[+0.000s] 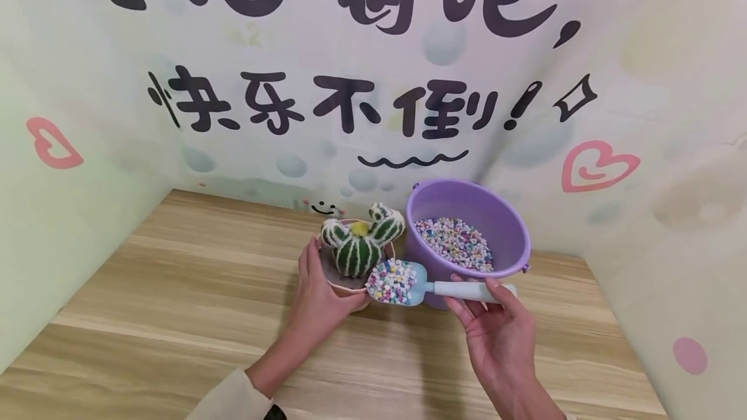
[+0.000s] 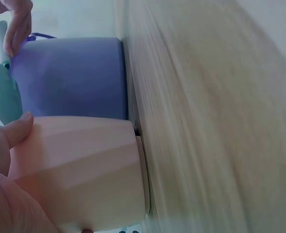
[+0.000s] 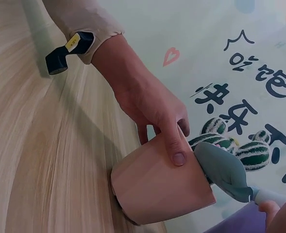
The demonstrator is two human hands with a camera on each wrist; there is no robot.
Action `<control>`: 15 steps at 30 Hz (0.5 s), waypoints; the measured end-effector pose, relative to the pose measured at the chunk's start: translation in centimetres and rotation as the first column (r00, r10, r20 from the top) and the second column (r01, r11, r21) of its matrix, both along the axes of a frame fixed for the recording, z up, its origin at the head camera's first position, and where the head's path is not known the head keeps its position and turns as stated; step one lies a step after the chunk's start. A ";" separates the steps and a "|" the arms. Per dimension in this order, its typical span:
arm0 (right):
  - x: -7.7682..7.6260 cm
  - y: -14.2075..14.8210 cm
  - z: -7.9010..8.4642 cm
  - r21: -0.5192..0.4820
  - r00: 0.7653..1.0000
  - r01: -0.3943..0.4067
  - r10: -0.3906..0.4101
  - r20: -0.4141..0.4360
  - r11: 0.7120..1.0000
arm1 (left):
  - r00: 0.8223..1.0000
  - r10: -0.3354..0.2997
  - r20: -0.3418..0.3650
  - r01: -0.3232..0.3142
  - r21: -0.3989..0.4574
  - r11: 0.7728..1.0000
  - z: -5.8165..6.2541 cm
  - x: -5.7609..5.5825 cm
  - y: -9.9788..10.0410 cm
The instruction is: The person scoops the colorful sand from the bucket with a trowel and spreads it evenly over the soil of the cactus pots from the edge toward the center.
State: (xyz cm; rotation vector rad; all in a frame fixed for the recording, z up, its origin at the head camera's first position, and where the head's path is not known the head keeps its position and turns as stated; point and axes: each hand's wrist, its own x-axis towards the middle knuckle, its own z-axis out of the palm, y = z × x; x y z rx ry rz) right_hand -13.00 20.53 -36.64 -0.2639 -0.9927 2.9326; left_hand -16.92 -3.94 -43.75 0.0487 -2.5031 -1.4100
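My left hand [image 1: 320, 300] grips the side of a pinkish flower pot [image 3: 157, 179] standing on the table, thumb near the rim. In the pot is a green cactus [image 1: 357, 253] with white fuzzy ribs, two arms and a yellow top. My right hand [image 1: 500, 336] holds a small light blue scoop [image 1: 420, 287] by its white handle, fingers beneath and thumb on top. Multicoloured pebbles [image 1: 392, 280] fill the scoop, whose tip overlaps the pot's rim in the head view. The left wrist view shows the scoop's teal-looking underside [image 2: 6, 92] just above the pot's rim.
Right behind the scoop stands a purple bucket [image 1: 420, 238], partly filled with more coloured pebbles [image 1: 458, 244]. It is close beside the pot. The wood-grain table [image 1: 175, 316] meets a printed backdrop [image 1: 327, 50] with lettering at the rear, and pale walls rise on both sides.
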 end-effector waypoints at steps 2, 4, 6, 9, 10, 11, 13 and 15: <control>0.1 -0.1 0.1 0.006 1.000 -0.006 0.006 -0.023 1.000 | 1.000 0.009 0.008 -0.009 0.010 1.000 0.1 0.2 0.2; 0.1 -0.2 0.2 0.008 1.000 -0.002 0.002 -0.025 1.000 | 1.000 0.016 0.013 -0.017 0.017 1.000 0.1 0.2 0.4; 0.1 -0.3 0.2 0.019 1.000 0.003 -0.003 -0.026 1.000 | 1.000 0.022 0.009 -0.023 0.022 1.000 0.1 0.3 0.5; 0.1 -0.5 0.4 0.051 0.999 0.017 -0.015 -0.032 0.999 | 0.999 0.034 0.003 -0.034 0.022 0.999 0.1 0.3 0.6; 0.0 -0.5 0.4 0.062 0.999 0.018 -0.016 -0.038 0.998 | 0.999 0.037 0.001 -0.037 0.021 0.999 0.1 0.3 0.7; 0.0 -0.6 0.5 0.076 0.999 0.022 -0.019 -0.045 0.997 | 0.999 0.041 -0.001 -0.041 0.020 0.999 0.1 0.3 0.7; -0.1 -0.7 0.6 0.096 0.998 0.027 -0.021 -0.058 0.995 | 0.999 0.049 -0.007 -0.049 0.012 0.999 0.1 0.4 0.7; -0.1 -0.8 0.8 0.110 0.997 0.027 -0.019 -0.070 0.994 | 0.999 0.054 -0.004 -0.054 0.011 0.999 0.1 0.5 0.8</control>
